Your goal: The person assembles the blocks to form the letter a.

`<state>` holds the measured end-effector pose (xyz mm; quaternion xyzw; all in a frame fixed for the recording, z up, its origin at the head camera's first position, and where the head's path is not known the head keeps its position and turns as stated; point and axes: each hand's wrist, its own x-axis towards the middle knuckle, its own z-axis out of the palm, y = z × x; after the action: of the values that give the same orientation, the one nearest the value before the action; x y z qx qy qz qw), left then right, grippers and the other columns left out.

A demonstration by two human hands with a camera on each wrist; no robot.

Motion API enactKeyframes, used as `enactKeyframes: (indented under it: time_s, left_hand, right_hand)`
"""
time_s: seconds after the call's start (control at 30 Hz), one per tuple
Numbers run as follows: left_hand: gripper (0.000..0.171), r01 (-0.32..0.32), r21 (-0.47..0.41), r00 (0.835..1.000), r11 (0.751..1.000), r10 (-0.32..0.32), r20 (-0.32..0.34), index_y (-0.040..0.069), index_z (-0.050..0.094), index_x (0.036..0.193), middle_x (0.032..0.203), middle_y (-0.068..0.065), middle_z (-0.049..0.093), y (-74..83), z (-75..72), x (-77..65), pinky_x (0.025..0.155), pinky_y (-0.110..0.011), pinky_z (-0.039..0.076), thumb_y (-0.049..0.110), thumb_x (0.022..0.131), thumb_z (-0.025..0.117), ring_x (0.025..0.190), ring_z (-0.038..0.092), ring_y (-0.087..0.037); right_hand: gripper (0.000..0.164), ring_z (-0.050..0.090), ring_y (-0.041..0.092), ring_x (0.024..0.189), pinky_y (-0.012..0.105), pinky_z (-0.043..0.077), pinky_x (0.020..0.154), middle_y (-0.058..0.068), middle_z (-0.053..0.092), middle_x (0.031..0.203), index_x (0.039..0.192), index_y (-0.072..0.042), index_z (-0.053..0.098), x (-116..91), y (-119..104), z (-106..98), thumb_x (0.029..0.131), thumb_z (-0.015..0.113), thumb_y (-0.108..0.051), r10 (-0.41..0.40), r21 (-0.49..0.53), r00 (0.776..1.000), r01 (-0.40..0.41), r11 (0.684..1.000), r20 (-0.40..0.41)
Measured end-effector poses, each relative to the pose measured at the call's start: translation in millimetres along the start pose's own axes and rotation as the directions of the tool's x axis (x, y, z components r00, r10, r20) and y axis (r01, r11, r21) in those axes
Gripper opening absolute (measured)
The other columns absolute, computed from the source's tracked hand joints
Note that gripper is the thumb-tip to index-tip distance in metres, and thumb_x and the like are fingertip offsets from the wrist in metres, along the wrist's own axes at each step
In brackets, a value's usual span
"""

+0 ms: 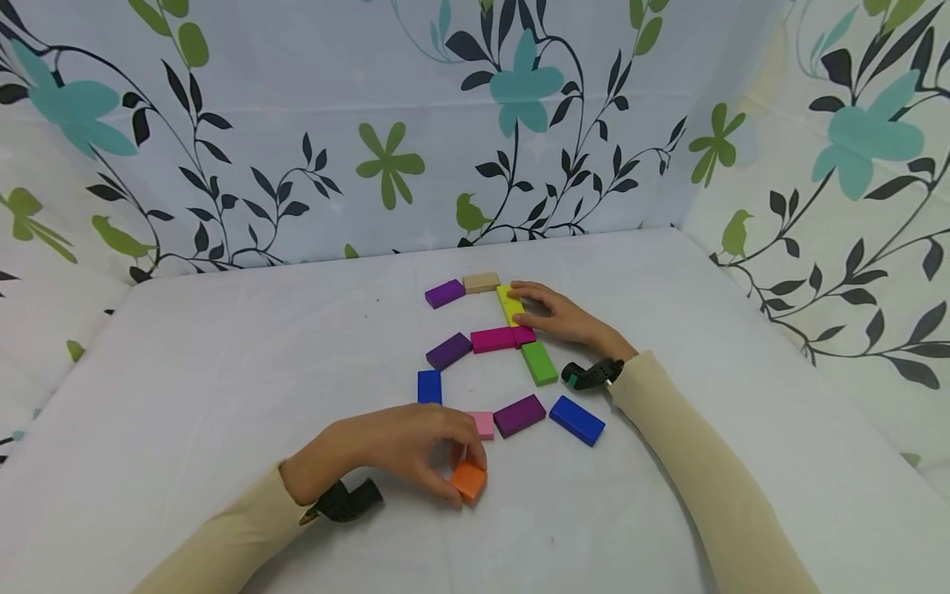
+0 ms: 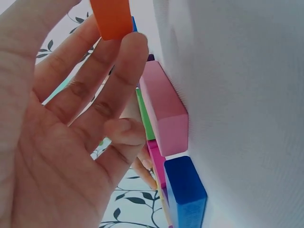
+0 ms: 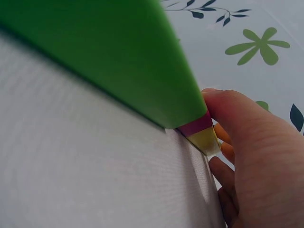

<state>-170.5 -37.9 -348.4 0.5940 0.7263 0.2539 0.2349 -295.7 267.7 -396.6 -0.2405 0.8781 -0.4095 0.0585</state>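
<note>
My left hand (image 1: pixel 401 445) pinches an orange block (image 1: pixel 469 483) between thumb and fingertips, in front of a pink block (image 1: pixel 482 425) that the hand partly covers. In the left wrist view, the orange block (image 2: pixel 112 19) shows at the fingertips, apart from the pink block (image 2: pixel 164 111). Farther back, my right hand (image 1: pixel 564 318) holds a yellow block (image 1: pixel 509 304) at its two ends with thumb and fingers. That yellow block touches or nearly touches a tan block (image 1: pixel 481 283) behind it and magenta blocks (image 1: pixel 493 339) in front.
Purple blocks (image 1: pixel 449 351), a green block (image 1: pixel 539 363) and blue blocks (image 1: pixel 577 421) lie in a winding line on the white-covered table (image 1: pixel 297 346). A floral curtain (image 1: pixel 297 124) hangs behind. Each wrist wears a dark camera.
</note>
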Motion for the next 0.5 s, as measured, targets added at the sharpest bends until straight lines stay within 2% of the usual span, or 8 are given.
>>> enactKeyframes:
  time_s: [0.3,0.5]
  left_hand:
    - [0.033,-0.033,0.002,0.999,0.999,0.033,-0.031,0.015,0.067,0.111,0.103,0.008,0.063,4.1,-3.5,5.3,0.080,-0.019,0.051,0.030,0.084,0.078,0.090,0.056,-0.003]
    - [0.034,-0.043,0.035,0.999,0.998,0.044,-0.028,0.015,0.067,0.113,0.102,0.008,0.062,8.8,-7.8,13.6,0.081,-0.019,0.049,0.031,0.085,0.077,0.091,0.055,-0.002]
  right_hand:
    - [0.051,0.015,0.032,0.148,0.054,0.012,0.118,0.015,0.025,0.158,0.143,-0.001,0.044,-1.1,-4.9,1.9,0.097,0.060,-0.017,-0.003,0.038,1.000,0.002,0.999,0.008]
    - [0.050,0.016,0.036,0.147,0.054,0.014,0.117,0.021,0.025,0.157,0.142,0.006,0.043,-11.9,-35.3,-4.0,0.097,0.058,-0.011,0.000,0.029,1.000,0.000,1.000,0.020]
